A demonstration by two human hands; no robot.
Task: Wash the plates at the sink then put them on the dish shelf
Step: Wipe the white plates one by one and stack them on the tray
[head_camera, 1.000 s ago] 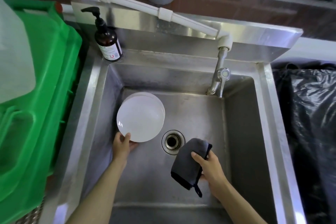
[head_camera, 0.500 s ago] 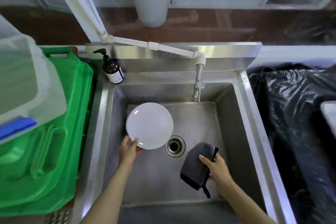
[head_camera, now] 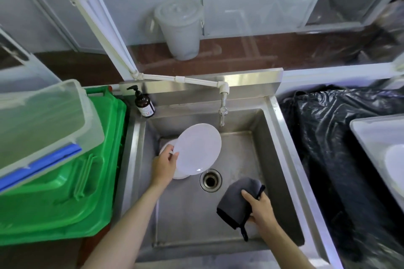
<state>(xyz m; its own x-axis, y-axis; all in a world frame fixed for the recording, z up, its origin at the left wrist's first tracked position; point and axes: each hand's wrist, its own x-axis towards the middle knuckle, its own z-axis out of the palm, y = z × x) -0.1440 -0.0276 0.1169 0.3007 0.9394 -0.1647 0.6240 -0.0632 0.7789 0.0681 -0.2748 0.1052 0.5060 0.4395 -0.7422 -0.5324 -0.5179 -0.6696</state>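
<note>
A white plate (head_camera: 197, 148) is tilted up above the steel sink (head_camera: 282, 144), its face turned toward me. My left hand (head_camera: 164, 167) grips it by the lower left rim, thumb on the front. Below it a second white plate (head_camera: 180, 174) lies on the sink floor, mostly hidden. My right hand (head_camera: 261, 208) holds a dark grey cloth (head_camera: 237, 200) over the sink's front right part, fingers curled round its edge. The tap (head_camera: 222, 113) hangs over the back of the basin, with no water running that I can see.
A brown soap pump bottle (head_camera: 144, 102) stands on the sink's back left corner. A green bin (head_camera: 72, 172) with a clear plastic box (head_camera: 41, 120) on it sits to the left. Black plastic sheeting (head_camera: 341, 137) and a white tray (head_camera: 378, 144) are to the right. The drain (head_camera: 210, 180) is in mid basin.
My left hand has lifted the top plate off the stack and tilted it upward, so a plate beneath now shows. The camera has pulled back and up. My right hand still holds the cloth.
</note>
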